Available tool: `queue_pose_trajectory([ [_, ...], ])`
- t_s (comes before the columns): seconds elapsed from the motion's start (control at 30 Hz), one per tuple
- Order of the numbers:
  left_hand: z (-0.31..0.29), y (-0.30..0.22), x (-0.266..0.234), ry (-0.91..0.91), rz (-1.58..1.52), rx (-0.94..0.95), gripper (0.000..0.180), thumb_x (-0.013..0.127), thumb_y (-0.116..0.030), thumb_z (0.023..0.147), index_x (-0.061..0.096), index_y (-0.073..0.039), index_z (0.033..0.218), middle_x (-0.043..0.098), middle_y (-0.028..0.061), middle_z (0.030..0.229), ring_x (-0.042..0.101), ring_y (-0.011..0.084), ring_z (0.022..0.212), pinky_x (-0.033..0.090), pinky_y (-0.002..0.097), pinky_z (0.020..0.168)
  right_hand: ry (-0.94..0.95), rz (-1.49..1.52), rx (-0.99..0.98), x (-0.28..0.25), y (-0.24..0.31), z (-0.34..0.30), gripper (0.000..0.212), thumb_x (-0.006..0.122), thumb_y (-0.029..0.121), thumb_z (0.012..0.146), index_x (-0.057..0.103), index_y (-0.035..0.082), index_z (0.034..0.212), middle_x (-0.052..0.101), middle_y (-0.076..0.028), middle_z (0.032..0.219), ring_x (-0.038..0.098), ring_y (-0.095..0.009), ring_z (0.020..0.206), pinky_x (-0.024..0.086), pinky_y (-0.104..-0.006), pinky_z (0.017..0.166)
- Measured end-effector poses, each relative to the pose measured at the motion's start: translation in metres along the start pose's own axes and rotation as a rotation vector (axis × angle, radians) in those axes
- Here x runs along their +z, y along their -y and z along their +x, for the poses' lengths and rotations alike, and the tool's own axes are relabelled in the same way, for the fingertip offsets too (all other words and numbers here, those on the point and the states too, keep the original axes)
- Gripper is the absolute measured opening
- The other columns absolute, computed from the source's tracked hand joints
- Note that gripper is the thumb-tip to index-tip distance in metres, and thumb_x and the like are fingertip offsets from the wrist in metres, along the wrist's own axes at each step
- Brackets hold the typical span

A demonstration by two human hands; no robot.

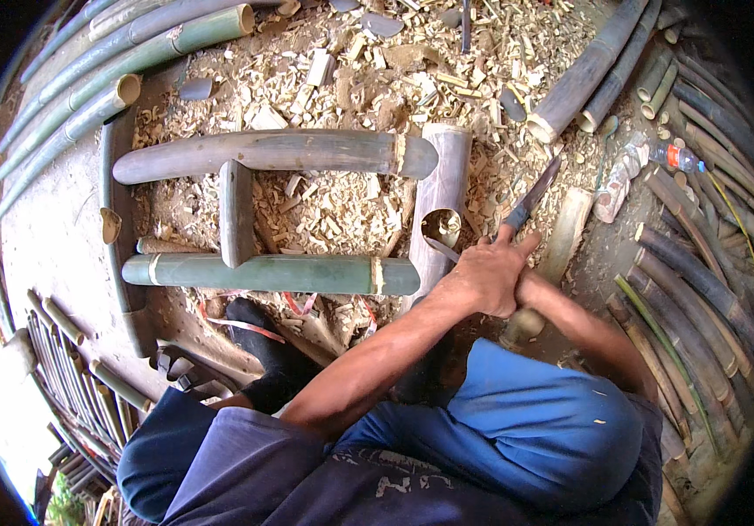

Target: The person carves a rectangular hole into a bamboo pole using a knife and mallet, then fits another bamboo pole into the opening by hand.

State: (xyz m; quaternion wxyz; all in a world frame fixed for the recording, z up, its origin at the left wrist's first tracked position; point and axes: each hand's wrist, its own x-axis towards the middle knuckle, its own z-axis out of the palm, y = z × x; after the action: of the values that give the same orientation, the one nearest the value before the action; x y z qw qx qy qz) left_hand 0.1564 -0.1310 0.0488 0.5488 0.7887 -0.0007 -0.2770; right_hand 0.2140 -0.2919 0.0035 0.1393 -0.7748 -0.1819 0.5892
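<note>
My arms cross in front of my knees. My left hand (484, 270) lies over my right, and its fingers reach a knife (530, 197) whose handle end they cover; the blade points away to the right. My right hand (527, 282) is mostly hidden beneath the left, so its fingers do not show. Beside the hands, a thin shiny strip (443, 250) reaches the round hole in a thick bamboo post (442, 180). A greyish bamboo rail (276, 151) and a green one (276, 273) meet this post, with a short bamboo crosspiece (236, 215) between them.
Another bamboo post (118, 237) bounds the frame on the left. Wood chips (329, 210) cover the ground. Bamboo poles (162, 48) lie far left, with more (591, 66) far right and cut lengths (692, 324) nearby. A plastic bottle (676, 158) and a split bamboo piece (568, 232) lie right.
</note>
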Motion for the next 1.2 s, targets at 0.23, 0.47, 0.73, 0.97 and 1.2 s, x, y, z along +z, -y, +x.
queue_pose_trajectory([
  [0.23,-0.004,0.034,-0.026,0.385,0.117,0.187,0.095,0.076,-0.005,0.05,0.054,-0.011,0.143,0.057,0.0216,0.133,0.06,0.04,0.121,0.051,0.0461,0.103,-0.205,-0.047,0.123,0.062,0.025,0.016,0.033,0.073,0.017,0.085,0.065,0.004,0.114,0.064,-0.019,0.113,0.061,-0.034,0.106,0.049,-0.0475,0.1],
  [0.47,-0.02,0.008,0.023,-0.398,-0.167,0.097,0.08,0.079,-0.007,0.064,0.054,-0.011,0.141,0.053,0.0198,0.136,0.056,0.0442,0.122,0.047,0.0489,0.107,0.064,-0.457,-0.154,-0.029,0.047,-0.011,0.038,0.073,0.018,0.084,0.061,0.004,0.118,0.061,-0.02,0.116,0.058,-0.036,0.109,0.047,-0.0486,0.101],
  [0.73,-0.032,0.043,-0.023,0.27,0.061,0.196,0.076,0.072,-0.004,0.05,0.068,-0.012,0.125,0.058,0.0178,0.13,0.055,0.0395,0.127,0.049,0.0482,0.102,-0.223,0.04,0.064,0.074,0.028,0.017,0.044,0.074,0.018,0.084,0.058,0.004,0.123,0.058,-0.021,0.12,0.054,-0.039,0.113,0.044,-0.0499,0.103],
  [0.97,-0.111,-0.006,-0.001,-0.611,-0.066,0.23,0.068,0.074,-0.005,0.073,0.052,-0.007,0.137,0.045,0.0247,0.139,0.043,0.0475,0.133,0.039,0.0536,0.11,-0.438,0.2,0.078,0.125,-0.009,-0.005,0.05,0.074,0.018,0.083,0.054,0.004,0.126,0.055,-0.022,0.124,0.051,-0.041,0.116,0.042,-0.0511,0.104],
  [1.2,-0.109,-0.004,0.066,-0.225,-0.545,0.261,0.036,0.071,-0.025,0.098,0.06,0.002,0.119,0.068,0.0163,0.106,0.068,0.0271,0.097,0.053,0.0393,0.088,-0.732,-0.006,0.136,0.147,-0.056,-0.014,0.055,0.075,0.018,0.082,0.051,0.004,0.13,0.052,-0.023,0.127,0.049,-0.043,0.119,0.041,-0.0522,0.106],
])
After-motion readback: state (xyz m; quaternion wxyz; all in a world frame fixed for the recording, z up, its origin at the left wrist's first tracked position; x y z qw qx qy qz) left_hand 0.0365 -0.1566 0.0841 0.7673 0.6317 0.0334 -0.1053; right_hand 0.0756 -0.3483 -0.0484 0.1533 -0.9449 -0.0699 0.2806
